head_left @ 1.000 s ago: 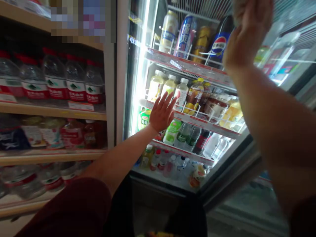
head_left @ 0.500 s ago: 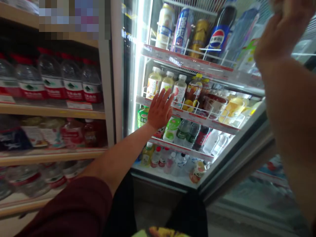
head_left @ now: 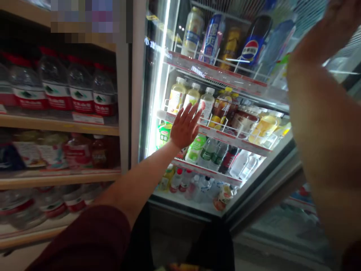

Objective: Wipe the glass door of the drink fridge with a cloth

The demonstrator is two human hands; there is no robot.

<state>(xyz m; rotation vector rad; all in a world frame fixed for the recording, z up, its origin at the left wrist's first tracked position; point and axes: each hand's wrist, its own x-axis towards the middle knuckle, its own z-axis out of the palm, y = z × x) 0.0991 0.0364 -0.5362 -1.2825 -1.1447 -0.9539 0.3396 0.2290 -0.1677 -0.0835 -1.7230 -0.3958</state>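
Observation:
My left hand (head_left: 185,127) reaches into the lit drinks fridge with its fingers stretched out and apart, holding nothing. Its fingertips lie in front of the pale yellow bottles (head_left: 184,97) on the second shelf (head_left: 225,136). My right hand (head_left: 324,35) is raised at the upper right against the open glass door (head_left: 284,180); its fingers run out of the picture and are blurred. My right forearm fills the right side of the view.
The top fridge shelf holds a cola bottle (head_left: 253,43) and cans (head_left: 211,37). Lower shelves carry green-labelled and clear bottles (head_left: 208,152). Wooden shelves (head_left: 59,126) at the left hold red-labelled water bottles (head_left: 77,90) and other packed drinks.
My left hand has stayed at the second shelf, shifting only slightly. My right hand and the door have swung outward to the right since the earliest frame.

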